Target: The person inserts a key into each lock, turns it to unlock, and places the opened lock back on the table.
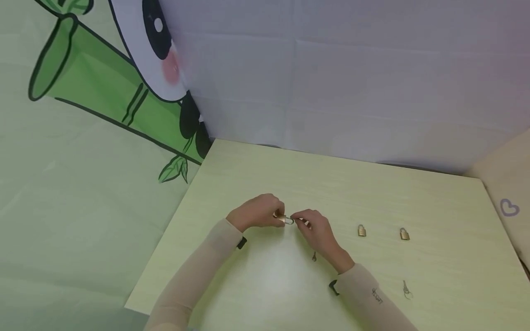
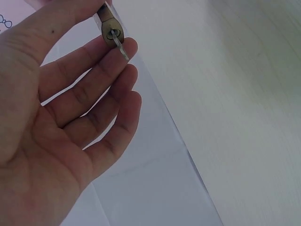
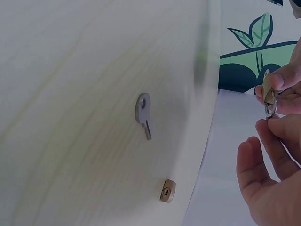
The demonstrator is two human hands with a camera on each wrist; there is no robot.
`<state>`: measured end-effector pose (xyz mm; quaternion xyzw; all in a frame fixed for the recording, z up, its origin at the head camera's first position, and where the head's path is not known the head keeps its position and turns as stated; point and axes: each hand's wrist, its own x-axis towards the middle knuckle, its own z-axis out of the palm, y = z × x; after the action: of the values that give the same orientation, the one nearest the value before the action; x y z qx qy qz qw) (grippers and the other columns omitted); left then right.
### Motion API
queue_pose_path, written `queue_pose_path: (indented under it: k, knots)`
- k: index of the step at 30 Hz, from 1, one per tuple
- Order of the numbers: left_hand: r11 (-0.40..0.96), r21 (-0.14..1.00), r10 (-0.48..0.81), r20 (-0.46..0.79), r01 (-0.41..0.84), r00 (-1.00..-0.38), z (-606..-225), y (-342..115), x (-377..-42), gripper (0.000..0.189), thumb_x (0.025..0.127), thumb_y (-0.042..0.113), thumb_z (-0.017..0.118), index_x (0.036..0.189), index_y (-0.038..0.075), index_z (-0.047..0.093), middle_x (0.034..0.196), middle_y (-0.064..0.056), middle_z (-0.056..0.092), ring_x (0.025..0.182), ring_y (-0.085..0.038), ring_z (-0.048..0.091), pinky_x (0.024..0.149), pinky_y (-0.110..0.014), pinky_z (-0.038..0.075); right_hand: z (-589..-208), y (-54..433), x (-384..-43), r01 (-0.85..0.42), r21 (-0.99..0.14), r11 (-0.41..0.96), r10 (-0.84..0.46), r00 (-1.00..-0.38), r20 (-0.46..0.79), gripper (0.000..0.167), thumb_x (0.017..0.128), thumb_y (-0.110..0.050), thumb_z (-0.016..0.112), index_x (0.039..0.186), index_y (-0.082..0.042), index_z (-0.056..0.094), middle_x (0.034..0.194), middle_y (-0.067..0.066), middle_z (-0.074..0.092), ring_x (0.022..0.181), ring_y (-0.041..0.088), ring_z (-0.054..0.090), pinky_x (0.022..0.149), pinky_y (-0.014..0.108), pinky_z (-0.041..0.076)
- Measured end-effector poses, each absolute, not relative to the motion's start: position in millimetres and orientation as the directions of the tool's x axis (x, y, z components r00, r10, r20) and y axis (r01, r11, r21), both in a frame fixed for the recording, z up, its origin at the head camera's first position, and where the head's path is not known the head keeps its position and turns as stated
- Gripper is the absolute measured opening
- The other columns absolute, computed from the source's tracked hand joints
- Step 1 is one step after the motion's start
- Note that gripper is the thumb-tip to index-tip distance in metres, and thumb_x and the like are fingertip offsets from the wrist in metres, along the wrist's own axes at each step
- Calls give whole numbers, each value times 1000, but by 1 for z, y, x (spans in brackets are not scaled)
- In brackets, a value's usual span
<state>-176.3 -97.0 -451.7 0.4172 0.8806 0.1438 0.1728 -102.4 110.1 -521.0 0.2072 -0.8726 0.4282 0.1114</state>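
Above the table, my left hand [image 1: 258,211] pinches a small brass padlock [image 2: 112,29] between thumb and fingers. A key [image 2: 121,49] sticks out of the keyhole in its bottom face, as the left wrist view shows. The padlock's silver shackle [image 1: 289,221] points to the right. At its curved end, the thumb and index fingertips of my right hand [image 1: 318,230] pinch it; in the right wrist view the other fingers are loosely bent. Whether the shackle is locked cannot be told. Below my right hand, a loose key [image 3: 143,110] lies on the table.
Two more brass padlocks, one nearer [image 1: 362,231] and one farther right [image 1: 404,234], stand on the pale table [image 1: 248,165]. A key with a ring [image 1: 406,289] lies near the front right. A cloth-covered wall [image 1: 352,92] rises behind the table's back edge.
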Motion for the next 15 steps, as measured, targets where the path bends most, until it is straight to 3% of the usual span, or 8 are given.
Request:
queue_pose_path:
  k: [15]
  knots:
    - [619, 417, 775, -189, 665, -603, -447, -99, -174, 11, 90, 26, 77, 87, 16, 73, 86, 9, 68, 79, -7, 60, 73, -25, 49, -520, 105, -97, -346, -756, 556, -233, -938, 258, 15, 94, 1, 66, 102, -9, 74, 98, -1, 69, 86, 15, 60, 68, 30, 52]
